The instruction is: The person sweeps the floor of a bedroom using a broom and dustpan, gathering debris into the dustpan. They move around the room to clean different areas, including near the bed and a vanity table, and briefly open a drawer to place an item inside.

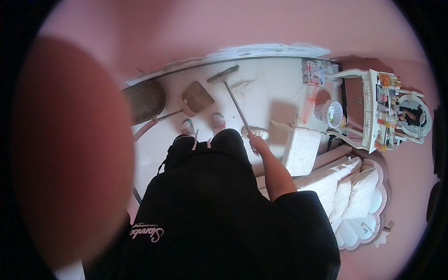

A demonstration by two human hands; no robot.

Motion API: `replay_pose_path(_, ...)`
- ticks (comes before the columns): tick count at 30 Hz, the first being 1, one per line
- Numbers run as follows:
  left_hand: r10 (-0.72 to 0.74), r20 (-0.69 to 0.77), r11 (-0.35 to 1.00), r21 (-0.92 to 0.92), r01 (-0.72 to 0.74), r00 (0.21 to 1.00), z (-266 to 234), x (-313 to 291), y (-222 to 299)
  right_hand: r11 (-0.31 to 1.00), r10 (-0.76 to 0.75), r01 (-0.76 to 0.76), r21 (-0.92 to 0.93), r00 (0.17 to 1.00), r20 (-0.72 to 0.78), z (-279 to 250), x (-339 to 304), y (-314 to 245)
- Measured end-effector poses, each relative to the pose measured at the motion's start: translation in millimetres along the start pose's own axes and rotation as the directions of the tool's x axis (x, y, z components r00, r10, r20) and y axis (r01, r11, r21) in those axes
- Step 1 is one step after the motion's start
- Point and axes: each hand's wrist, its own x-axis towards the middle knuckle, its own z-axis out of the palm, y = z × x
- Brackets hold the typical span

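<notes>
We see the right hand (256,143) closed around the upper handle of a broom (237,102), the fingers wrapped tight. The broom's long axis runs from that hand away from the body and a little to the left, down to the broom head (224,73), which lies crosswise on the floor near the foot of the wall. A grey dirty smear (242,86) lies just right of the broom head.

Left of the broom, apart from it, a long-handled dustpan (198,98) sits on the floor; its wide side seems turned toward the broom, and its handle slants away leftward until a blur covers it. That blur, far left of the broom, seems to be part of the left hand (77,154) close to the camera; we cannot tell how it is shaped or whether it holds anything. The right hand is clearly the nearer one to the broom.

Further out, we find a pale shoe (260,134) just beside the broom's handle and, right of the broom, a white padded stool (302,151), a wastebasket (328,114) and a white bench (368,112) carrying bottles. Pillows (364,186) lie on a bed farther behind the broom's right side.
</notes>
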Motion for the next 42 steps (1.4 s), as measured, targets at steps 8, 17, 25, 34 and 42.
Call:
replay_pose_path(8, 0.039, 0.021, 0.995, 0.093, -0.041, 0.999, -14.0, 5.7, 8.6, 0.983, 0.114, -0.113, -0.147, 0.993, 0.002, 7.0, -17.3, 72.7)
replay_pose_path(17, -0.439, -0.338, 0.785, 0.307, 0.539, 0.832, 14.5, -74.8, -65.4, 0.834, -0.300, 0.201, -0.514, 0.947, -0.116, 8.7, -9.9, 47.8)
replay_pose_path(25, -0.993, 0.104, 0.016, 0.532, 0.847, -0.047, 115.3, -348.3, -37.2, 0.784, -0.414, 0.309, -0.539, 0.907, -0.082, 18.8, 27.7, -34.0)
replay_pose_path(34, -0.987, 0.085, -0.076, 0.490, 0.869, -0.134, 155.5, -297.7, -49.2, 0.863, -0.152, 0.091, -0.498, 0.985, -0.084, 14.4, -31.0, 111.0)
replay_pose_path(42, -0.975, 0.081, -0.134, 0.520, 0.844, -0.205, 167.1, -291.5, -51.4, 0.824, -0.285, 0.219, -0.522, 0.957, -0.049, -19.9, -60.9, 184.5)
